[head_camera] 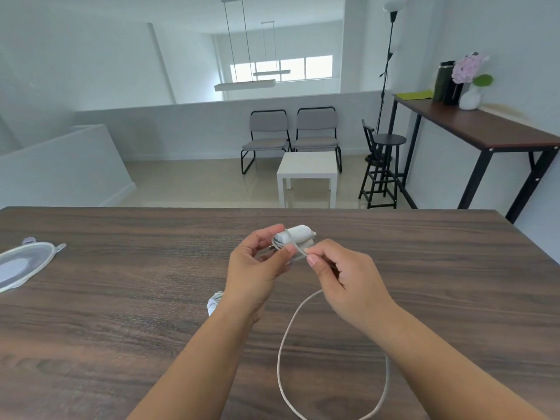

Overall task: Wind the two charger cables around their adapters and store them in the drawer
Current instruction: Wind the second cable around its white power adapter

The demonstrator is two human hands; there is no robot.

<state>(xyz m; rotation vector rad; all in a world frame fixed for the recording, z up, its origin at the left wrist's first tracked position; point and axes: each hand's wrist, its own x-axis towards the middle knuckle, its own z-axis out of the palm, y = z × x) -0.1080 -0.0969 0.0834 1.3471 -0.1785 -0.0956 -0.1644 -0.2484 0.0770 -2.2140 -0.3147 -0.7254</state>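
Left hand [257,262] grips unmarked white adapter [298,234]; right hand [342,274] pinches its cable [285,338].

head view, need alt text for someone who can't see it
Over a dark wood table, a left hand holds a white adapter while the right hand pinches its white cable to wind it around. The loose cable loops down toward the viewer.

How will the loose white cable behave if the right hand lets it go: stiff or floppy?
Probably floppy: the cable lies in a loose curved loop on the table. It looks thin and light, so the last turn on the adapter may spring loose once the right hand releases it.
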